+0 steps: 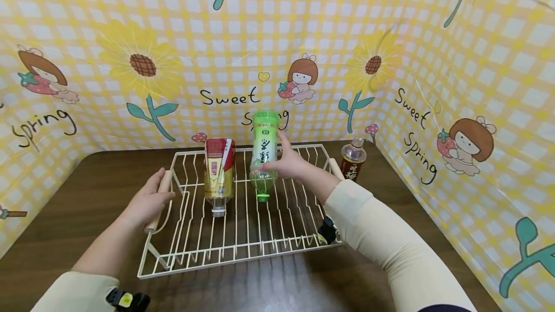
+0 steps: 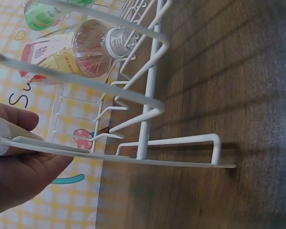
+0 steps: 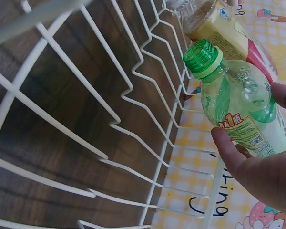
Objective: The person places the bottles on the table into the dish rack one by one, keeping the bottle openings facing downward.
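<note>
A green plastic bottle (image 1: 265,150) with its neck down is gripped by my right hand (image 1: 291,160), which has the thumb and fingers on opposite sides of it. In the right wrist view the bottle's open green neck (image 3: 202,59) points at the wires. Below it stands a white wire dish rack (image 1: 236,256) with wooden handles. My left hand (image 1: 149,199) holds the rack's left wooden handle (image 1: 165,183). A red and yellow bottle (image 1: 219,170) leans neck down in the rack, left of the green one.
A clear bottle with a dark red label (image 1: 352,158) stands upright on the brown table (image 1: 65,187), just right of the rack. Checked cloth (image 1: 182,61) printed with sunflowers and figures rises behind and along the right side.
</note>
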Demonstrator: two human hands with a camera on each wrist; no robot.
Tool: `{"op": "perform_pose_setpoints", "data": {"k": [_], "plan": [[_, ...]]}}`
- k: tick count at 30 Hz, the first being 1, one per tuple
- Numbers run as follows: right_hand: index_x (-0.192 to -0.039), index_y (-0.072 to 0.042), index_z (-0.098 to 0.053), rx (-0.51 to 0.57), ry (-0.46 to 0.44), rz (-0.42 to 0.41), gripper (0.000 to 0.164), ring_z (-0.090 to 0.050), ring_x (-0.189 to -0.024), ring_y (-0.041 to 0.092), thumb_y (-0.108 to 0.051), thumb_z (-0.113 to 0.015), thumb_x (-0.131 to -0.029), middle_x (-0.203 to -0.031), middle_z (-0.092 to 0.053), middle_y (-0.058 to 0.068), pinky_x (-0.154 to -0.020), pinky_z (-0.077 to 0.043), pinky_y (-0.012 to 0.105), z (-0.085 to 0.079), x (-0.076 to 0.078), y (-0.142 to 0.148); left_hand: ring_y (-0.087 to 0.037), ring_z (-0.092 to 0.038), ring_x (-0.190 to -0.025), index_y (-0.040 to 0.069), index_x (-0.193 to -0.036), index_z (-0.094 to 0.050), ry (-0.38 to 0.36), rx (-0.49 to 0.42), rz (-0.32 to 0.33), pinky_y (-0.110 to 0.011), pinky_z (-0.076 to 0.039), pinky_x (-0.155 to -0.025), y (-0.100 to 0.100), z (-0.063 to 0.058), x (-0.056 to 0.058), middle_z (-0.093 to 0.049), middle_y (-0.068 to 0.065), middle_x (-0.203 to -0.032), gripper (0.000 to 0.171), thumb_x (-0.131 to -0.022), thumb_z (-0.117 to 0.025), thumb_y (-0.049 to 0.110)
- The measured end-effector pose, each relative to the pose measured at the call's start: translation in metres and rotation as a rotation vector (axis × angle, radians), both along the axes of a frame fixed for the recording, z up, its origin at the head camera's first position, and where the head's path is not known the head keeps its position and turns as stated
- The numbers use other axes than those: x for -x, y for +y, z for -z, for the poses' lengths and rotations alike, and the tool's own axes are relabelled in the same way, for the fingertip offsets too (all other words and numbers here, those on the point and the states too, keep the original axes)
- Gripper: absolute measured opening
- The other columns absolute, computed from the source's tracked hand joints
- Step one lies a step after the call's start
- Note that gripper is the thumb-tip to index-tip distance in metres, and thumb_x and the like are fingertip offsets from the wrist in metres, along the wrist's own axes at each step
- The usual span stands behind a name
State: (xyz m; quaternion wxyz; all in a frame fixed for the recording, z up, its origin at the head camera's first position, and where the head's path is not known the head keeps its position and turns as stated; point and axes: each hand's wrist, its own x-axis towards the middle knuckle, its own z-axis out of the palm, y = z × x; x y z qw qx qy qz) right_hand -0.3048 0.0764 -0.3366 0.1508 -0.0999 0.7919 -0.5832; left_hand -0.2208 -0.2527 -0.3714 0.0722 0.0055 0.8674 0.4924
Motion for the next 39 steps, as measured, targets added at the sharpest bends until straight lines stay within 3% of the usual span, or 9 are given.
{"op": "perform_pose_setpoints", "data": {"k": [5,39], "plan": [[-0.157,-0.036,0.004,-0.034,0.000,-0.029,0.115,-0.060,-0.112,0.036,-0.009,-0.079,-0.081,-0.131,-0.054,0.025,-0.085,-0.056,0.049,0.004,-0.001,-0.001,-0.049,-0.014,-0.140,-0.003,-0.153,0.013,0.007,0.004,-0.018,-0.051,-0.030,-0.107,0.001,0.002,0.000,0.003,-0.037,-0.157,0.079,-0.098,-0.042,0.004],[-0.157,-0.033,0.008,-0.151,0.004,-0.044,0.123,-0.065,-0.104,0.032,-0.013,-0.083,-0.077,-0.129,-0.059,0.024,-0.075,-0.057,0.040,0.019,-0.001,-0.007,-0.049,-0.010,-0.143,-0.002,-0.153,0.012,0.002,-0.032,-0.047,-0.058,-0.021,-0.115,0.003,-0.001,-0.001,0.006,-0.034,-0.158,0.077,-0.097,-0.041,0.002]]}}
